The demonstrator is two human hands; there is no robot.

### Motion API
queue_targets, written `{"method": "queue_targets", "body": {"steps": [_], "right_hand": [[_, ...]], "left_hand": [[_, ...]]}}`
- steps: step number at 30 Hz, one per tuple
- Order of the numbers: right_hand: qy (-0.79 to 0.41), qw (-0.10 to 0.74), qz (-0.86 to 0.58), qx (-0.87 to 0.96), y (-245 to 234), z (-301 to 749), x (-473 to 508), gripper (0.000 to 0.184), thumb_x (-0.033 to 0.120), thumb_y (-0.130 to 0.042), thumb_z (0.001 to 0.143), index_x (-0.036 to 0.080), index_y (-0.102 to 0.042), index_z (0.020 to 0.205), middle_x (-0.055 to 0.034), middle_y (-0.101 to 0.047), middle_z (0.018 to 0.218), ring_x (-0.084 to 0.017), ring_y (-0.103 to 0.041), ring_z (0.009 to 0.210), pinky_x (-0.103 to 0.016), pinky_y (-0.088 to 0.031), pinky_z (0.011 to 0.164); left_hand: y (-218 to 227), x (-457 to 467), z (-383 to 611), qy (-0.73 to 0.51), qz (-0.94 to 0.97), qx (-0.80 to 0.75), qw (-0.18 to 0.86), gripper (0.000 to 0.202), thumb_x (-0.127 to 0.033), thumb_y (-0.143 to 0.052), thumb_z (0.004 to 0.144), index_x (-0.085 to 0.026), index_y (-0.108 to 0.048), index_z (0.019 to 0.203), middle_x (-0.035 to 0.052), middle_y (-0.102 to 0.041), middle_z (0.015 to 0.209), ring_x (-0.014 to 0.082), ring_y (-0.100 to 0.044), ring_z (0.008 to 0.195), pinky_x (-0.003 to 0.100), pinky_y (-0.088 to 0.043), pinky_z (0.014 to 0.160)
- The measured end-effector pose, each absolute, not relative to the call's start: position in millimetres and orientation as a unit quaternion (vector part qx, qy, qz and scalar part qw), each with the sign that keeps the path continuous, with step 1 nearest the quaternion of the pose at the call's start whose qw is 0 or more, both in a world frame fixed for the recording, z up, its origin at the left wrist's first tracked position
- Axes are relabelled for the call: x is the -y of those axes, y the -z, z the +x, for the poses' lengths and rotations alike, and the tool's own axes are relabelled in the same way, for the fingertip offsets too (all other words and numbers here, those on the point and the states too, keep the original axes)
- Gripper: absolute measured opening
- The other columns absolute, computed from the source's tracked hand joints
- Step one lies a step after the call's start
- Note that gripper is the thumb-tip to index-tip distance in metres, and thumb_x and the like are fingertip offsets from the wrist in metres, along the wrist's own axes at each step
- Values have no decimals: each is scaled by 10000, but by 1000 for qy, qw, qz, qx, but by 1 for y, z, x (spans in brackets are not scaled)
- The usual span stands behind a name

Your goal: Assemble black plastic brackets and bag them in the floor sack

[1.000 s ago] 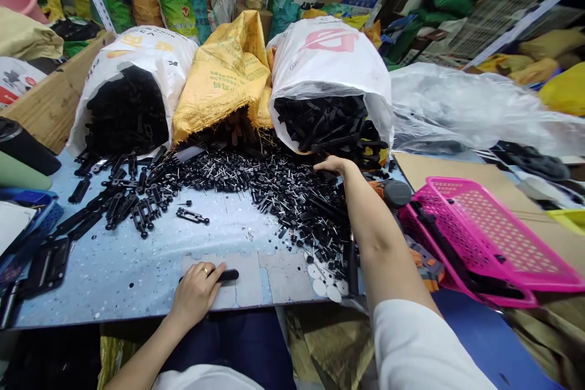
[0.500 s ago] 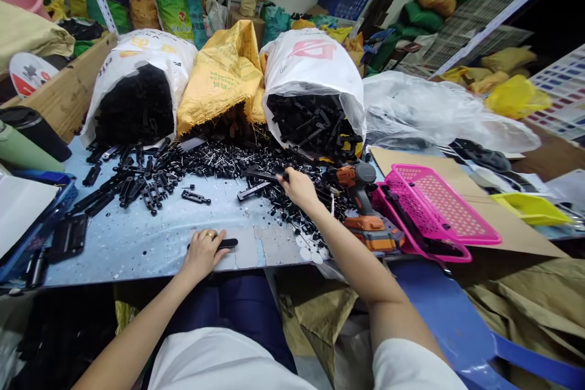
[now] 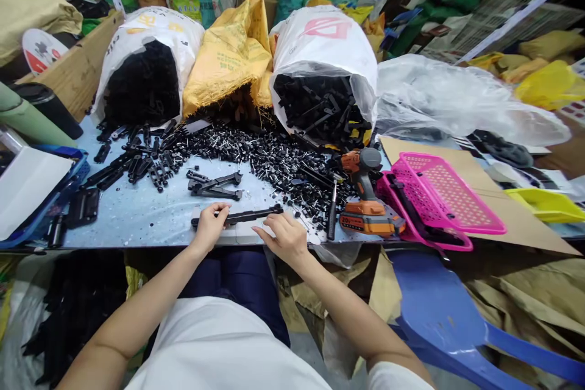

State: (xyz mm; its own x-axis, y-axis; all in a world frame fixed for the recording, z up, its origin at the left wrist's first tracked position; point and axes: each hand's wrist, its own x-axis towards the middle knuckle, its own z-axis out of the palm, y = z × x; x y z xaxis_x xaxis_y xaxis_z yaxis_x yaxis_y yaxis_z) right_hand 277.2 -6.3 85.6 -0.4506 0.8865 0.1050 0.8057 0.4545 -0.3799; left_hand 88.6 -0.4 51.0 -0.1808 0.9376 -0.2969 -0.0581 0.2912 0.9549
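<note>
My left hand (image 3: 211, 228) is closed on one end of a long black bar-shaped part (image 3: 249, 216), which lies level just above the table's front edge. At the bar's other end is my right hand (image 3: 289, 236), its thumb held away from the curled fingers; the fingertips are close to the bar, and whether they touch it is unclear. Behind the bar, several black hinged arms (image 3: 217, 186) lie together on the blue tabletop (image 3: 137, 213). A heap of small black and silver screw-like pieces (image 3: 269, 161) spreads further back.
Three sacks stand at the back: a white sack (image 3: 183, 27), a yellow sack (image 3: 228, 61) and a white sack (image 3: 329, 30). To the right are an orange-grey cordless drill (image 3: 365, 195), a black-handled tool (image 3: 332, 213) and a pink basket (image 3: 461, 195). A blue tray (image 3: 82, 164) is at left.
My right hand has come back from the heap to the front edge, beside my left. A longer black bar now lies between them. The black arms behind have been grouped together. The view has shifted slightly.
</note>
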Motion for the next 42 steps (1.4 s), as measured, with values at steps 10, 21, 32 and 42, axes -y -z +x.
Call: {"method": "queue_targets", "body": {"steps": [10,21,32,42], "right_hand": [[-140,10,-435,890,-63,304,-17,346,422,-363,953,182,-494,1165,-92,-602,1002,-185,-582,891,-266,-397,744],[-103,-48,-384,917,-48,281,-6,420,528,-303,938,226,-548,1097,-67,-628,889,-179,-608,774,-249,-327,613],[-80,-50,-380,920,-62,289,-5,400,487,-288,953,236,-558,1108,-78,-623,866,-203,-584,769,-282,-306,625],[-19,-52,-353,934,-84,280,-21,375,422,-296,965,198,-573,1085,-96,-616,893,-211,-539,806,-321,-282,672]], "left_hand": [[-39,-7,44,-159,822,-505,208,370,-333,-446,901,-170,-531,1222,107,-589,1112,237,-508,1069,382,-394,922],[-36,-4,53,-95,847,-485,194,675,-692,-602,653,-185,-535,1094,94,-581,1008,274,-524,969,396,-370,881],[-34,-8,52,-105,853,-474,194,721,-692,-616,638,-186,-494,1136,103,-590,1044,288,-562,971,402,-410,865],[-26,-5,51,-184,856,-461,146,413,-488,-570,804,-146,-520,1031,94,-619,966,234,-599,905,334,-453,790]]}}
